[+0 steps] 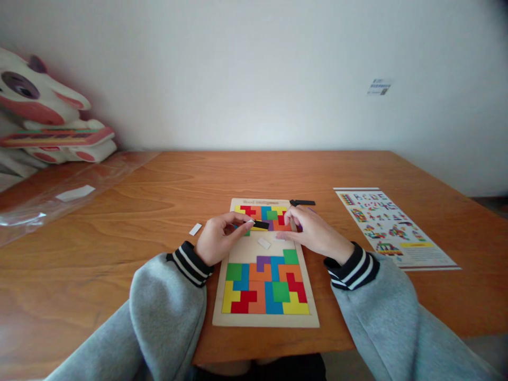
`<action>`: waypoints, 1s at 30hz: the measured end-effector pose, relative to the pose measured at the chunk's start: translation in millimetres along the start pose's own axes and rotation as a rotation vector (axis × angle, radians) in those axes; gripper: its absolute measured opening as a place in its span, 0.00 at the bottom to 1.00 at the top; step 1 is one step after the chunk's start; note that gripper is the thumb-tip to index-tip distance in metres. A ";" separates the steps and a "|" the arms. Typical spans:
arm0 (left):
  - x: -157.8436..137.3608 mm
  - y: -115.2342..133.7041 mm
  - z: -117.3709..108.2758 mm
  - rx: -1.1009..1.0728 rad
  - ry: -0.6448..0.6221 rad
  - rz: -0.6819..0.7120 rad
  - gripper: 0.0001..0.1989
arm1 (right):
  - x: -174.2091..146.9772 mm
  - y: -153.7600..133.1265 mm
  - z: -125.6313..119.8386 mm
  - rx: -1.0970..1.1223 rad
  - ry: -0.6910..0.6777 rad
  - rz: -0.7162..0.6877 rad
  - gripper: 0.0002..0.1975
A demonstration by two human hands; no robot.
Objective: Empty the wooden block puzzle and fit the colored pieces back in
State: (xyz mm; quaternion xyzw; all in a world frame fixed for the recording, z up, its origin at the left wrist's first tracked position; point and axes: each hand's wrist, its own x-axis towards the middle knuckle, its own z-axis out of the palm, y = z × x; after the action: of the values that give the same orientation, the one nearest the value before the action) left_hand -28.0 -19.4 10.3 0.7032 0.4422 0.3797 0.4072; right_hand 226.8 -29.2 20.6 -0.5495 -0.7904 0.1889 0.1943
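The wooden block puzzle board [265,320] lies flat in front of me, with coloured pieces at its near and far ends and bare wood across the middle. My left hand [222,233] pinches a small black strip [261,225] above the board, and something white shows at the fingertips. Over the board's right edge hovers my right hand [311,230], thumb and index finger apart, with nothing visible between them. A small white rectangle [264,243] rests on the bare wood between the hands. Another white rectangle [195,229] is on the table left of my left hand.
A second black piece [304,202] lies by the board's far right corner. To the right is a printed picture sheet [391,227]. Clear plastic wrapping [75,193] and a cow-shaped toy keyboard [59,119] sit at the left. A wall stands behind the table [190,174].
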 end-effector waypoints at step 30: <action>-2.1 -6.5 -6.0 0.601 -0.193 0.711 0.10 | 2.8 -16.9 18.1 0.113 0.059 -0.095 0.06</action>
State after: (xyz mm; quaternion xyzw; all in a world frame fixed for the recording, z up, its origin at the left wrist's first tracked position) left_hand -36.1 -18.2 6.3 0.9297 0.2243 0.2837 0.0697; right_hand 203.2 -33.6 14.2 -0.5047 -0.7976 0.2078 0.2569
